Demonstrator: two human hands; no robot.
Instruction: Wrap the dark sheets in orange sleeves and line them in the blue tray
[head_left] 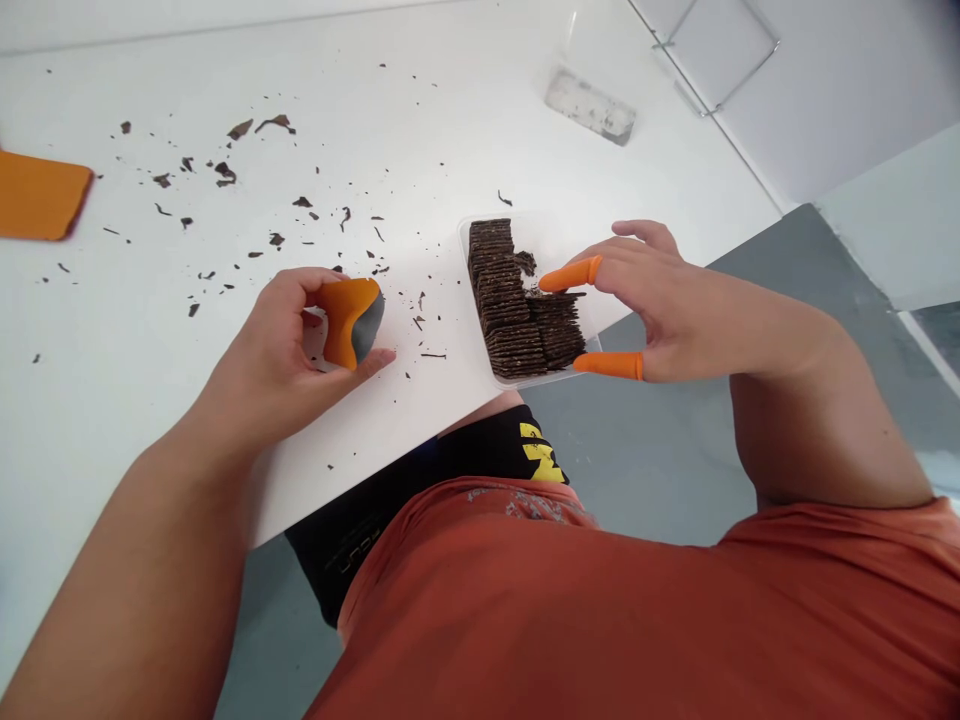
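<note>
My left hand [281, 345] is closed round a small orange pouch [342, 318] with a grey side, squeezed so that its mouth gapes. My right hand [641, 300] wears orange finger cots on thumb and index finger. Those two fingers are spread apart at the right side of a clear plastic tray [463, 250], and nothing shows between them. In the tray, thin dark brown square pieces [501, 300] stand packed on edge in two rows. The right row [556, 330] is shorter, with crumbs behind it. Whether the fingertips touch the pieces, I cannot tell.
Dark flakes and crumbs [225, 172] are scattered over the white table [390, 90]. Another orange pouch [45, 197] lies flat at the far left. A clear plastic container [590, 104] stands at the back right, near a wire frame [720, 60]. The table's front edge runs below the tray.
</note>
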